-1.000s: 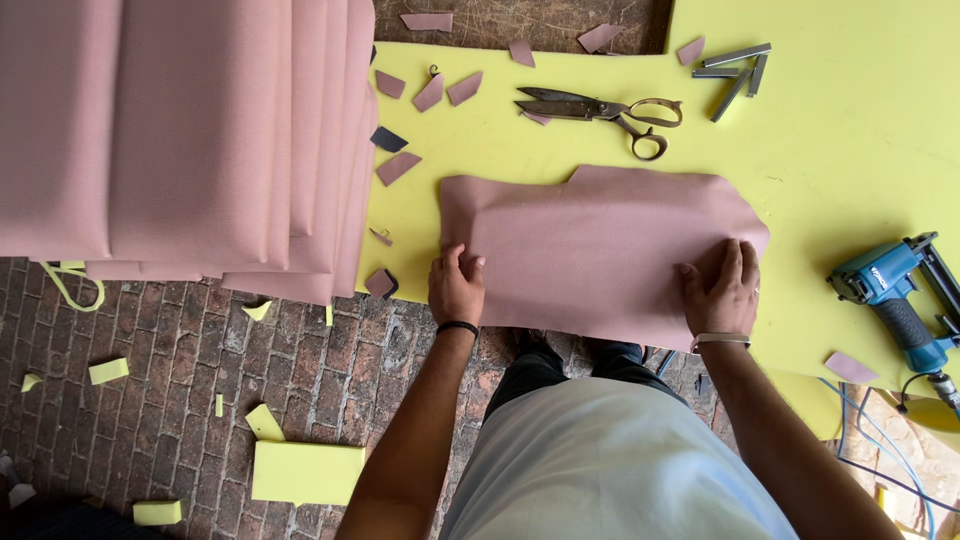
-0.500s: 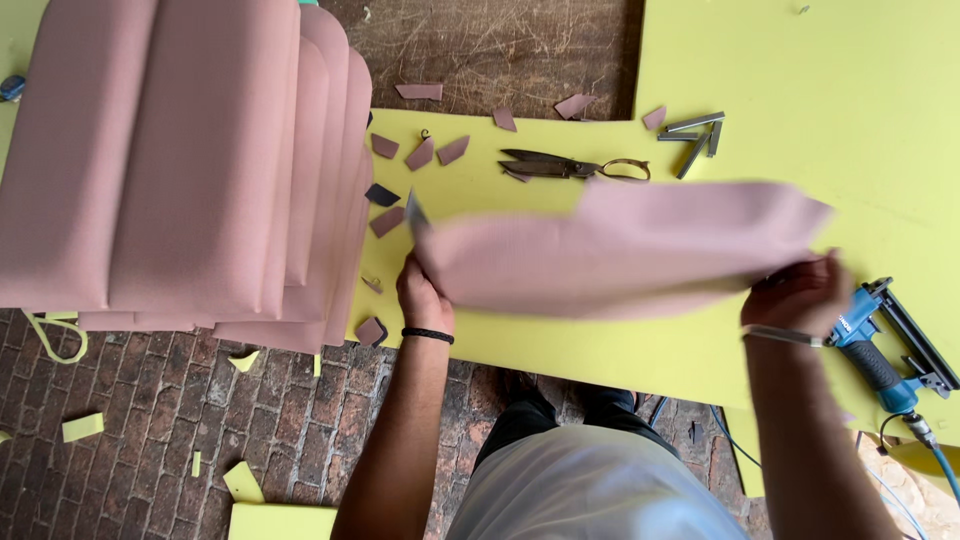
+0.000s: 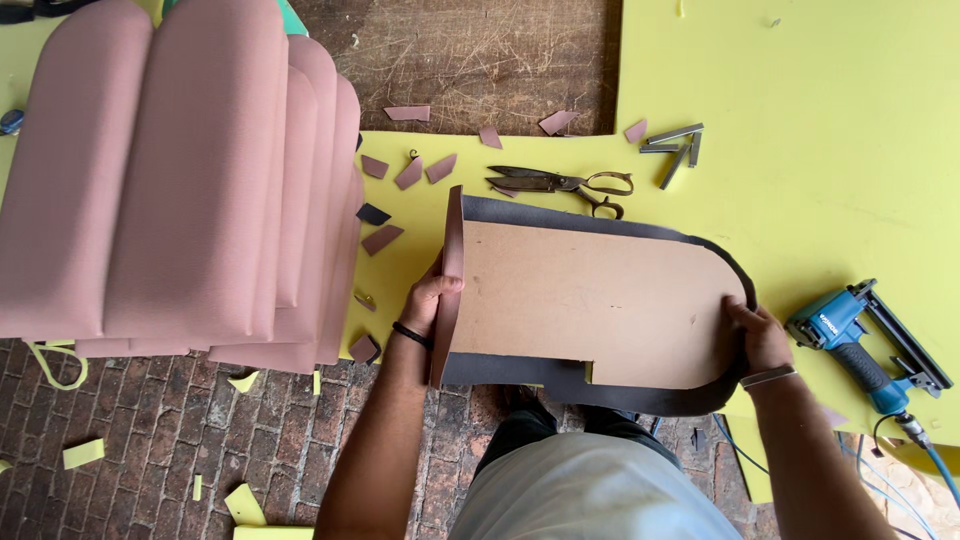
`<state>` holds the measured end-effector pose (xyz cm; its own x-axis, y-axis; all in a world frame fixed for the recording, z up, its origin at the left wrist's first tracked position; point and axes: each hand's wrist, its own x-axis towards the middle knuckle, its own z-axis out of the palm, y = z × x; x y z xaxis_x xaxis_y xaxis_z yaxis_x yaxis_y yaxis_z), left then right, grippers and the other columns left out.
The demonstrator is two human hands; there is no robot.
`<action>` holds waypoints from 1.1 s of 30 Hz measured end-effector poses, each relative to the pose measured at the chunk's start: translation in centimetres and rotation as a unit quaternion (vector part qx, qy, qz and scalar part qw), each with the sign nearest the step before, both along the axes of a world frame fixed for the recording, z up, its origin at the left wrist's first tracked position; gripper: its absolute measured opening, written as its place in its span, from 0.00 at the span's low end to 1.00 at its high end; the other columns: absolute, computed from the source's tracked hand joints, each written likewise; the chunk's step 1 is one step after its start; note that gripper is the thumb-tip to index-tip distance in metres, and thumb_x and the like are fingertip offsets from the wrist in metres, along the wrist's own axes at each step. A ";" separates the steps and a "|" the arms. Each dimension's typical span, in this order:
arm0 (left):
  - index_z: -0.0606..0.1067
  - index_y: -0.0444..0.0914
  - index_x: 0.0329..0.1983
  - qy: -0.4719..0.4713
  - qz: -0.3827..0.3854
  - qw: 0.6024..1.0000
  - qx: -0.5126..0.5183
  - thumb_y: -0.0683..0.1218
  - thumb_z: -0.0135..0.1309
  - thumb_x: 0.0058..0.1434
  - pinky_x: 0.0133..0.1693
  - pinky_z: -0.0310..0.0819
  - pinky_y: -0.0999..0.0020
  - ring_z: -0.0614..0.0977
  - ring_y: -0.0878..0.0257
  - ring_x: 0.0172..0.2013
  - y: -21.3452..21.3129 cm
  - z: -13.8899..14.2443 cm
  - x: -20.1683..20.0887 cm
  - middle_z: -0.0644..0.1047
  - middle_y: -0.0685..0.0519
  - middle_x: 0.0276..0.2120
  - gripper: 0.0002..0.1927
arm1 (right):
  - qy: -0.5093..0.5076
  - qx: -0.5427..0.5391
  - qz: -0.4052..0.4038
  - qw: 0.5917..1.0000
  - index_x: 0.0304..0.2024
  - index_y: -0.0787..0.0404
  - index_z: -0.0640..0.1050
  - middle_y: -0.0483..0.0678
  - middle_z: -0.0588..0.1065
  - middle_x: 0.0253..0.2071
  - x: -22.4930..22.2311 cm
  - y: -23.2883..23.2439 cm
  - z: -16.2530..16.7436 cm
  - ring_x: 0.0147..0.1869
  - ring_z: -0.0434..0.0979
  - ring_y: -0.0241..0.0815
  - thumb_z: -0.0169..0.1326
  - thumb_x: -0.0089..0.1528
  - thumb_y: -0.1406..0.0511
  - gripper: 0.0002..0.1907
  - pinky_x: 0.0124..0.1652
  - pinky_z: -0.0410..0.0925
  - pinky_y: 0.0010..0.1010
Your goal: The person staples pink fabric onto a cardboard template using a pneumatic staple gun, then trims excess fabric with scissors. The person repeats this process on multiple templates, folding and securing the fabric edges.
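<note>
Left hand (image 3: pixel 432 300) gripping the panel's (image 3: pixel 590 305) straight end, right hand (image 3: pixel 760 335) clasping its rounded end, panel lying board-side up between them at the foam's (image 3: pixel 820 120) near edge, scissors (image 3: pixel 560 183) beyond.

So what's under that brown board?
Under the board, dark fabric sticks out round its edges, with its pink side folded up at the left. Below lies yellow foam. What the board covers is hidden.

We note panel (image 3: pixel 590 310) flipped, pink face now down, brown board back and dark fabric margin up, our left hand (image 3: pixel 432 300) moved to straight end, right hand (image 3: pixel 760 335) at rounded end.
</note>
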<state>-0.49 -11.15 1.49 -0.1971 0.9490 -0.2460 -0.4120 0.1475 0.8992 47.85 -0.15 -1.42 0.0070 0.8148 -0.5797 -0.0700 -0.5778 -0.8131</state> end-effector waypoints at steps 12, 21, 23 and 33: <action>0.77 0.34 0.49 0.155 0.025 0.975 -0.159 0.52 0.64 0.60 0.53 0.71 0.61 0.79 0.59 0.48 0.4 -3.1 4.1 0.80 0.51 0.44 0.20 | 0.139 0.048 -0.107 0.983 0.52 0.62 0.80 0.45 0.82 0.46 0.8 0.0 0.5 0.47 0.81 0.35 0.53 0.69 0.58 0.17 0.50 0.72 0.26; 0.75 0.38 0.44 0.119 0.002 0.971 -0.208 0.50 0.61 0.63 0.53 0.67 0.61 0.76 0.61 0.48 -1.1 -5.2 4.2 0.79 0.54 0.41 0.13 | -0.094 0.035 -0.129 0.987 0.51 0.70 0.81 0.50 0.80 0.42 0.9 1.8 0.3 0.41 0.78 0.39 0.57 0.69 0.59 0.18 0.43 0.71 0.30; 0.75 0.37 0.45 0.161 -0.004 0.962 -0.220 0.50 0.60 0.63 0.53 0.68 0.60 0.77 0.60 0.48 -0.8 -5.2 4.4 0.79 0.53 0.41 0.14 | -0.056 0.048 -0.101 0.992 0.53 0.68 0.80 0.48 0.82 0.44 1.3 1.7 0.4 0.45 0.80 0.37 0.57 0.68 0.59 0.18 0.47 0.73 0.28; 0.64 0.37 0.66 0.336 0.038 0.925 -0.171 0.46 0.63 0.60 0.48 0.78 0.59 0.83 0.58 0.44 0.7 -5.2 6.1 0.82 0.51 0.43 0.32 | -0.242 0.140 -0.063 0.958 0.55 0.64 0.81 0.50 0.82 0.46 1.1 -1.1 -0.7 0.46 0.79 0.36 0.60 0.68 0.62 0.16 0.49 0.70 0.26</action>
<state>5.62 -10.45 -3.69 -0.4777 0.8154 -0.3269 0.2025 0.4643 0.8622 48.98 -1.22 -2.10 0.3290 0.9128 -0.2422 0.2996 -0.3441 -0.8898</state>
